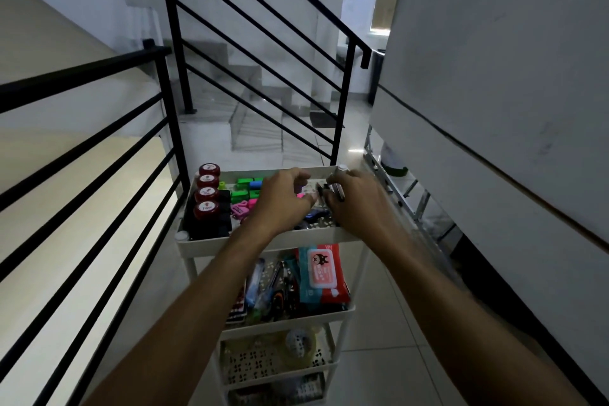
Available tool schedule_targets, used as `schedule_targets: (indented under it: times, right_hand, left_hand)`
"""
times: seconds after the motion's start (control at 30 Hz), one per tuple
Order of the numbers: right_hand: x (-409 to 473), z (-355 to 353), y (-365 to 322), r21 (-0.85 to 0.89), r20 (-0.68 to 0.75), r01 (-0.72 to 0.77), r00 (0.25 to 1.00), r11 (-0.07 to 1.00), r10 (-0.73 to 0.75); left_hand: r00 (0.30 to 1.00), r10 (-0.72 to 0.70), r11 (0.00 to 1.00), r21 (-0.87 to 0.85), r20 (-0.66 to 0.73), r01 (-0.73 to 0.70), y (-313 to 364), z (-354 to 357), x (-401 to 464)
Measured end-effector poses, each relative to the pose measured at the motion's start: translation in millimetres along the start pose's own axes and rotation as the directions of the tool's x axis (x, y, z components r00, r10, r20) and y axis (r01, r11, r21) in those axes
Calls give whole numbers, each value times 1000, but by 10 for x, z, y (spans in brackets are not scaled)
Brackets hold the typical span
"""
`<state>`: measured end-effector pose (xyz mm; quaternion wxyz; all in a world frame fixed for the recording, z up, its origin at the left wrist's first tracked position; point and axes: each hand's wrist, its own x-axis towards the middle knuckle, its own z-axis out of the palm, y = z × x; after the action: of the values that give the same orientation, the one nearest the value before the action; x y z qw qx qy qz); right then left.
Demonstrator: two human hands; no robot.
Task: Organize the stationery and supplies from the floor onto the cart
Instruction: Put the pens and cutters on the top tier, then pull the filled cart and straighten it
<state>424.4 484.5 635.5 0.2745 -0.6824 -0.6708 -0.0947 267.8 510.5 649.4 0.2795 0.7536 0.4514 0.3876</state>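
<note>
Two bare hands reach over the top tray (263,242) of a white tiered cart (342,308) that stands on a tiled landing beside a black stair railing (99,155). The left hand (283,196) hovers at the middle of the tray with its fingers curled downward; whether it grips anything cannot be told, since the fingertips are blurred and turned away. The right hand (354,199), just beside it toward three o'clock, has its fingers curled around a small dark object (334,190) with a shiny edge, too blurred to name more exactly. At nine o'clock in the tray, four round dark-red stamps (206,193) with white tops stand in a row running from the near rim to the far rim, set on a black base (211,224). Between the stamps and the left hand lie small bright green (244,182), blue (256,184) and pink (240,209) pieces, packed close together. On the second tier, at six o'clock below the hands, a red and teal wet-wipe pack (324,273) lies on the right side, with pens and mixed small stationery (263,290) piled to its left. The third tier holds a roll of clear tape (298,344) on a perforated floor. At three o'clock from the cart a folded metal ladder (403,194) leans along the white wall.
</note>
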Motion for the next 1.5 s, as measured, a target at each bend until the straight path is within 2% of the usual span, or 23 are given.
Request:
schedule_targets:
  times: [0.23, 0.37, 0.57, 0.7, 0.8, 0.9, 0.93, 1.0, 1.07, 1.17, 1.3, 1.5]
  right_hand:
    - [-189, 8, -22, 58, 5, 55, 998, 997, -55]
    - [-392, -67, 50, 84, -23, 52, 998, 995, -50]
    - [-810, 4, 202, 306, -10, -74, 997, 949, 81]
    - [-994, 150, 298, 352, -41, -93, 993, 931, 114]
    - [-1156, 266, 349, 513, -84, -145, 972, 846, 218]
    - [-1251, 370, 346, 680, 50, -299, 930, 670, 364]
    - [-1240, 391, 323, 711, 103, -334, 920, 618, 378]
    - [-1173, 407, 236, 745, 157, -369, 906, 555, 393]
    - [-1084, 425, 165, 801, 160, -366, 894, 473, 419]
    - [-992, 466, 131, 855, 179, -372, 865, 361, 469]
    - [-884, 523, 167, 836, 185, -425, 813, 346, 552]
    - [-819, 516, 199, 824, 235, -463, 803, 326, 547]
  left_hand:
    - [996, 87, 994, 62, -13, -86, -68, -83, -237]
    - [979, 186, 980, 90, -89, -178, -111, -216, -531]
    - [948, 228, 973, 82, -224, -215, -375, -476, -1157]
    - [924, 264, 965, 80, -276, -251, -539, -608, -1427]
    - [937, 163, 986, 34, -309, -160, -714, -636, -1608]
    - [886, -116, 993, -57, -448, 101, -1001, -589, -1644]
    - [873, -207, 978, -116, -442, 174, -1080, -586, -1586]
    - [887, -327, 932, -266, -326, 246, -1155, -575, -1412]
    - [912, -341, 897, -371, -230, 242, -1173, -515, -1244]
    - [887, -386, 854, -461, -254, 240, -1155, -387, -1130]
    - [843, -406, 873, -422, -353, 244, -1209, -380, -1046]
    - [897, -347, 874, -440, -273, 204, -1311, -463, -968]
